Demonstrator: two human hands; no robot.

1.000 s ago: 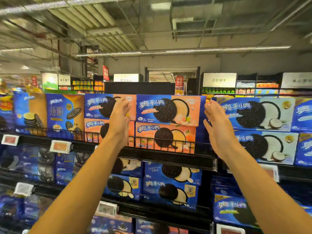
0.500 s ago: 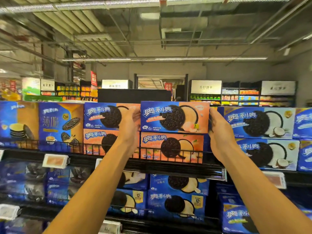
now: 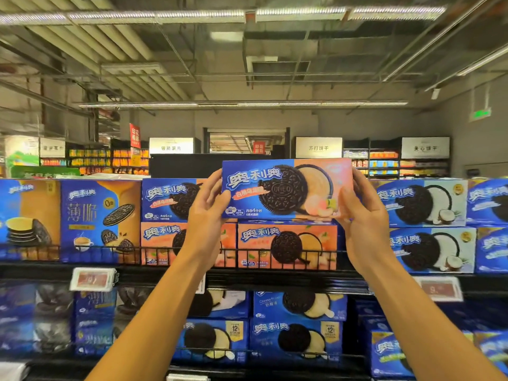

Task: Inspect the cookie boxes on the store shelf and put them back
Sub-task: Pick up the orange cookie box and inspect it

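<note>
I hold one peach cookie box (image 3: 286,188) up at centre frame, lifted clear of the stack, front face toward me, long side level. My left hand (image 3: 207,209) grips its left short end, thumb on the front near the lower left corner, fingers wrapped behind. My right hand (image 3: 360,213) grips the right short end the same way, thumb on the front edge, fingers behind. Hands are apart, one on each end, both clamped on the box.

Just below the held box a second peach box (image 3: 287,247) lies on the top shelf (image 3: 275,279), behind the wire rail (image 3: 275,255). Left of it, partly behind my left wrist, two more peach boxes (image 3: 167,218) sit stacked one on the other. Far left of frame: tall blue and gold thin-cookie boxes (image 3: 99,220). Right of frame: coconut boxes (image 3: 423,224), two high.

Price tags: one (image 3: 93,279) on the shelf edge lower left, one (image 3: 439,288) lower right, digits blurred. Lower shelf, bottom centre: blue boxes with cream cookies (image 3: 297,323), stacked. Background upper frame: ceiling strip lights (image 3: 242,104) and aisle signs (image 3: 319,147) across far shelving.
</note>
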